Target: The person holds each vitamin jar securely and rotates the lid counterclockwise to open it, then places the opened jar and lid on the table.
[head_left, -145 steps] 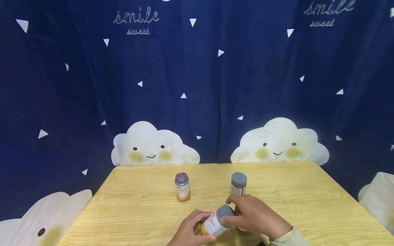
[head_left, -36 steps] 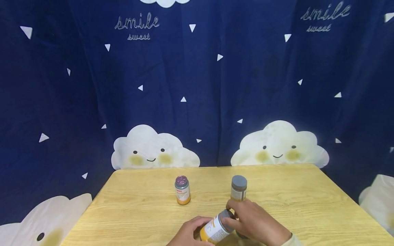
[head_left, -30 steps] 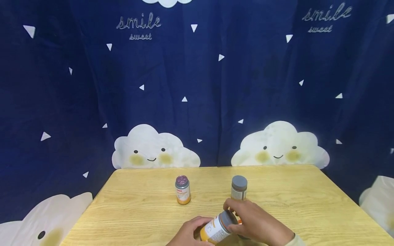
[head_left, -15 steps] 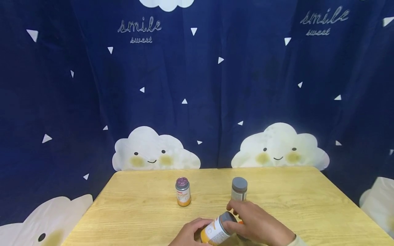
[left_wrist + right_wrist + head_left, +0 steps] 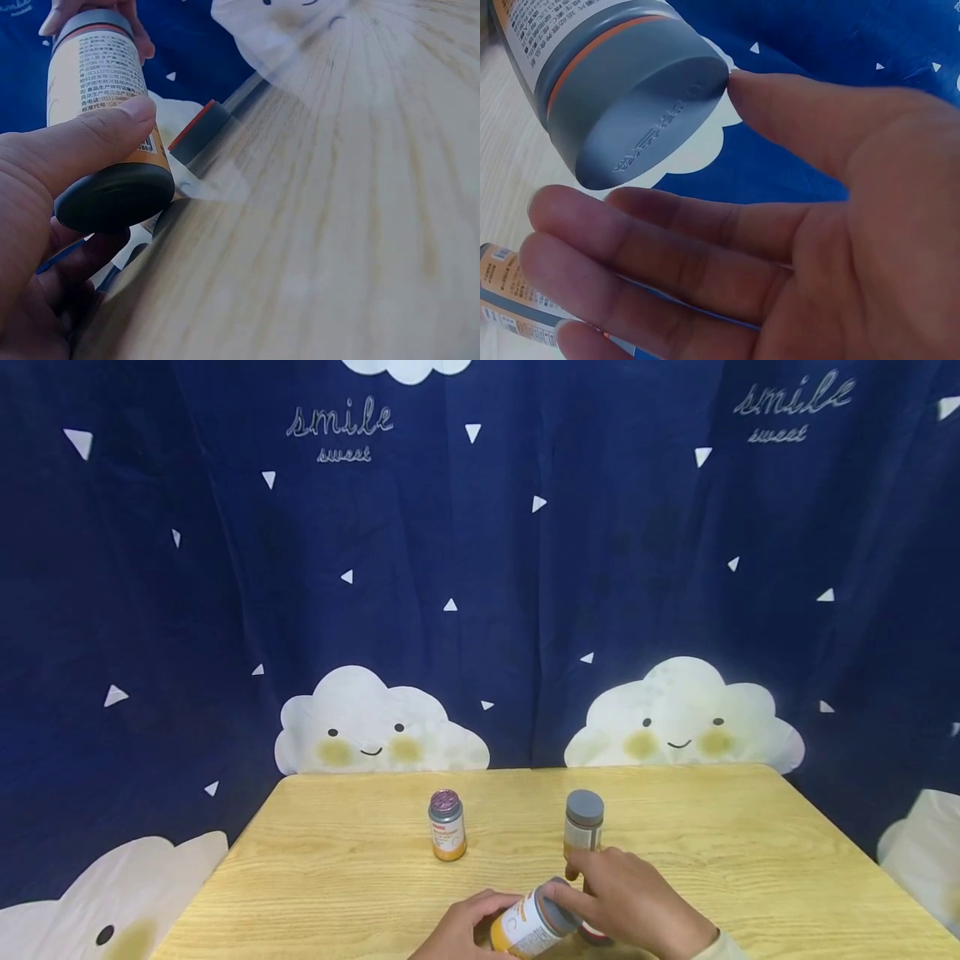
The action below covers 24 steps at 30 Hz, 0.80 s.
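Note:
My left hand (image 5: 467,930) grips a supplement bottle (image 5: 527,928) round its body, tilted with its grey lid (image 5: 558,906) towards the right. In the left wrist view the thumb lies across the printed label and the dark base faces the camera. At the lid is my right hand (image 5: 630,897), its thumb tip touching the rim. Seen from the right wrist, the other fingers (image 5: 660,247) are extended, their tips close by the opposite edge of the lid. Under the right hand a loose grey lid (image 5: 594,935) with a red-orange edge lies on the table, partly covered.
A second bottle (image 5: 447,831), lidless with a shiny purplish seal, stands further back on the wooden table (image 5: 345,860). Behind my right hand is a third bottle (image 5: 584,814) with its grey lid on. A dark blue curtain (image 5: 480,543) with clouds hangs behind the table.
The right hand has shifted about the lid, its thumb now higher up on it. More of the loose lid's red edge shows. The left hand and its bottle have barely moved.

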Tool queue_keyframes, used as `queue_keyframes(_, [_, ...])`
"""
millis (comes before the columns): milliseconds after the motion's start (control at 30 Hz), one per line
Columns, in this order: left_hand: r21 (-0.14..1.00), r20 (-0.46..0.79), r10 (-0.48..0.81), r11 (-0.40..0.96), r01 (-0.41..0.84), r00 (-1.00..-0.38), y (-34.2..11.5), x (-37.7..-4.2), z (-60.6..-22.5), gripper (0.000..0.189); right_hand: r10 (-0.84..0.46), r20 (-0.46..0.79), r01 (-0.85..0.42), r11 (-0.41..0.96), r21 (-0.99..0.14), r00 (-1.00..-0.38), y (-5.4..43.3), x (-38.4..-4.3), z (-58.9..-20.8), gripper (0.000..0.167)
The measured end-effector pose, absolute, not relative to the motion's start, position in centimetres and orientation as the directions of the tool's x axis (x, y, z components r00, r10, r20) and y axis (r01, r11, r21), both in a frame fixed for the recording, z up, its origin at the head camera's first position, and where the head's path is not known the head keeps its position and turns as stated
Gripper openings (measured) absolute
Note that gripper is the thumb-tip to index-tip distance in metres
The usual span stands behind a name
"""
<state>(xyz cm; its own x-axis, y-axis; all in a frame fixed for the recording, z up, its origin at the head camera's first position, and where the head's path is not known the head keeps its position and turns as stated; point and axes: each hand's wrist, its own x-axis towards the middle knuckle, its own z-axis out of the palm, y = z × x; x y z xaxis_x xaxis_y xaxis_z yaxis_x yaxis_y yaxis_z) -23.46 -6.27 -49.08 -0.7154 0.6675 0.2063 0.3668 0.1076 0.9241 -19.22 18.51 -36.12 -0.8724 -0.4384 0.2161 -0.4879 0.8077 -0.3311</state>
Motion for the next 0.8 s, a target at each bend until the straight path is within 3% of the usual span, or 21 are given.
queue_keyframes(600, [0.912,0.190,0.654,0.160,0.379,-0.733,-6.18,-23.45,-48.74,0.052,-0.510,0.167,-0.528,0.733,-0.429,-0.844,18.59,-19.28,-35.85,0.030])
queue_keyframes(800, [0.894,0.214,0.647,0.172,0.413,-0.732,-6.16,-23.40,-48.66,0.053,-0.574,0.153,-0.570,0.671,-0.474,-0.804,18.87,-19.53,-35.73,0.026])
